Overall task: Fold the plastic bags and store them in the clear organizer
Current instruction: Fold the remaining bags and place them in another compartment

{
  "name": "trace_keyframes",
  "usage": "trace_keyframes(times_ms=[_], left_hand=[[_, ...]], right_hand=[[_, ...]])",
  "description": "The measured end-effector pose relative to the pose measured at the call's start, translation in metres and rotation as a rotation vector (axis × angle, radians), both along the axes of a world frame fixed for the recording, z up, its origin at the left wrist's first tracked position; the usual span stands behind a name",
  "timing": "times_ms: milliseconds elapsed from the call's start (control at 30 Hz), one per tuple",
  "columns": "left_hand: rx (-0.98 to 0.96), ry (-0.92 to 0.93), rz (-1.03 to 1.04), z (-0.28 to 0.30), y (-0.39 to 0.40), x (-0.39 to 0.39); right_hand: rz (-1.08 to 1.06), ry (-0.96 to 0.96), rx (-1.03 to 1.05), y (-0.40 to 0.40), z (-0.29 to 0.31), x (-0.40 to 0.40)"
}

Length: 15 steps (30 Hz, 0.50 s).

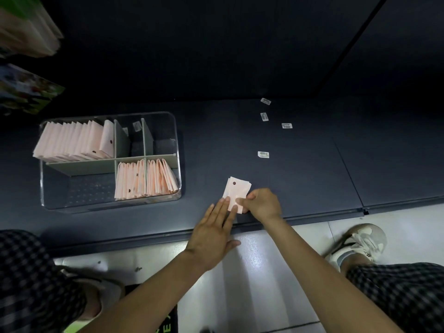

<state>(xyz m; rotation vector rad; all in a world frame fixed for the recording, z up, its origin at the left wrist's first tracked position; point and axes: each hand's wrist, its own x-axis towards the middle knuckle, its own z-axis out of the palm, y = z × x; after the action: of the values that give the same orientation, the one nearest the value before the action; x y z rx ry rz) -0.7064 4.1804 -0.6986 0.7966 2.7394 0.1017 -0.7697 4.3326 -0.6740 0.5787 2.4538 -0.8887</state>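
Two hands (pixel 236 213) — pressing, pinching folded bag (pixel 236 192)

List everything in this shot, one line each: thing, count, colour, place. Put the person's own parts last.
folded bag: one, pale pink with a dark dot, on the shelf right of the organizer, under both hands.
clear organizer: one, transparent with grey dividers, left on the shelf.
stored bags: three upright pink stacks, back-left and two front-right compartments.
stickers: four loose, white, on the shelf to the right; more show in the organizer's back compartments.
shelf: dark blue-grey.
packages: blurred, colourful, far left.
floor: pale tiles.
shoe: one, white.
checked clothing: dark, over both knees.
left hand: flat, fingertips on the bag.
right hand: pinching the bag's near edge.
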Motion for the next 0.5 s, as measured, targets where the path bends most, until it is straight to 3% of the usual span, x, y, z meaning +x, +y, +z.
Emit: trace_keyframes(times_ms=[100,200,300,500], left_hand=[[-0.009,-0.013,-0.013,0.002,0.000,0.001],[-0.027,-0.015,-0.017,0.004,0.002,0.002],[-0.024,-0.048,-0.009,0.005,0.003,0.001],[-0.024,-0.067,0.001,0.007,0.002,0.002]], right_hand=[[-0.065,0.213,0.085,-0.004,0.004,0.009],[-0.132,0.468,-0.248,-0.009,0.009,0.014],[-0.108,0.289,-0.670,-0.021,0.007,0.006],[-0.226,0.164,-0.814,-0.020,-0.002,-0.022]])
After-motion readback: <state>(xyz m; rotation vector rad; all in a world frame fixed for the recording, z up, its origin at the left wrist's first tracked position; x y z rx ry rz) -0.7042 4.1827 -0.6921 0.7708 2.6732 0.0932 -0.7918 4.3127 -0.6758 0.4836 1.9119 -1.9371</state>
